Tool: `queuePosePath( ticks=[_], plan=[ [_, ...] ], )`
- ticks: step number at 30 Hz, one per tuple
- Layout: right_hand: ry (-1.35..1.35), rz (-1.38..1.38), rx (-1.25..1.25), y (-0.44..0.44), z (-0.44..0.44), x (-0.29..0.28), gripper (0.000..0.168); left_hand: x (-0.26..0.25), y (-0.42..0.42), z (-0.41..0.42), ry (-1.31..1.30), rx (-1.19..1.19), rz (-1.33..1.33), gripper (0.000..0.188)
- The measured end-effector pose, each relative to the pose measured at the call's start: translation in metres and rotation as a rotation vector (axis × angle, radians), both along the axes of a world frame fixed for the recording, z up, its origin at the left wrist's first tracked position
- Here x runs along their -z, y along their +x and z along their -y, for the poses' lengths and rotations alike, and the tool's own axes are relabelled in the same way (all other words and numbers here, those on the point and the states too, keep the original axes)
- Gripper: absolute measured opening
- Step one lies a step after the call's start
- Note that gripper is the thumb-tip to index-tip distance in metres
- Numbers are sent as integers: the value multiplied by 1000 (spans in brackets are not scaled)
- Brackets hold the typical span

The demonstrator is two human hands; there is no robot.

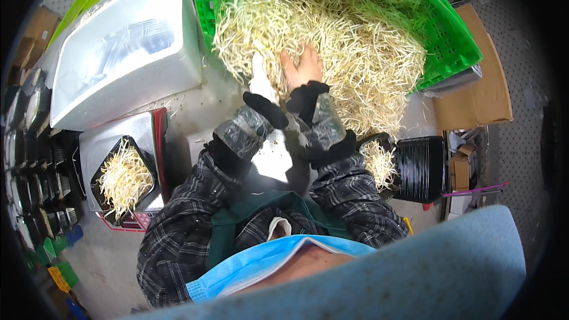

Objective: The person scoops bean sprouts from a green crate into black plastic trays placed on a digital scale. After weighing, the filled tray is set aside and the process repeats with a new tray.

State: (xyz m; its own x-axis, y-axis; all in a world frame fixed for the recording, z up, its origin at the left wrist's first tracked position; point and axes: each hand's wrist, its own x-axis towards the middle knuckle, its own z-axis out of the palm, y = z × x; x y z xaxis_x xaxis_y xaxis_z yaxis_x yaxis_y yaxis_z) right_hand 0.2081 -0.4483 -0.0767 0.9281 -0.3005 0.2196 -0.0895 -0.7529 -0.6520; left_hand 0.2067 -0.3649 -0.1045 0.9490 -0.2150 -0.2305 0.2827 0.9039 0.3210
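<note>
A big heap of bean sprouts (355, 53) fills the tipped green plastic crate (449, 49) and spills over its near side onto the table (213, 84). My left hand (263, 81), in a white glove, reaches into the near left edge of the heap; its fingertips are hard to make out. Just beside it, my bare right hand (304, 67) lies palm down on the sprouts, thumb and fingers apart and fingertips partly sunk in. To the left, a black plastic tray (149, 160) piled with sprouts rests on the metal plate of a scale (91, 142).
A white foam box (124, 75) stands at the upper left. Several stacked black trays (38, 151) line the far left. On the right, nested black trays (422, 169) lie beside a tray holding sprouts (378, 164), with cardboard (475, 84) behind.
</note>
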Motion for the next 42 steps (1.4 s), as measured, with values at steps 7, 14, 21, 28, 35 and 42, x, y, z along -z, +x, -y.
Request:
queuePosePath(
  ticks=[7, 14, 21, 28, 35, 42],
  plan=[
    [22, 89, -362, -95, 15, 53, 55, 25, -128, -38, -182, 236, -109, 57],
    [-181, -19, -325, -119, 68, 39, 56, 29, -193, -125, 543, 667, -293, 58],
    [-506, -130, -380, -157, -18, 64, 62, 43, -233, -135, 977, 583, 194, 50],
    [-664, 197, -587, -174, 23, 101, 55, 6, -218, -127, 2146, -200, 1056, 43],
    [-356, -158, -494, -122, 56, 48, 79, 31, -133, -113, 2379, 124, 1278, 79],
    [-663, -448, -454, -129, 35, 42, 81, 42, -159, -112, 2316, -31, 1106, 87]
  ],
)
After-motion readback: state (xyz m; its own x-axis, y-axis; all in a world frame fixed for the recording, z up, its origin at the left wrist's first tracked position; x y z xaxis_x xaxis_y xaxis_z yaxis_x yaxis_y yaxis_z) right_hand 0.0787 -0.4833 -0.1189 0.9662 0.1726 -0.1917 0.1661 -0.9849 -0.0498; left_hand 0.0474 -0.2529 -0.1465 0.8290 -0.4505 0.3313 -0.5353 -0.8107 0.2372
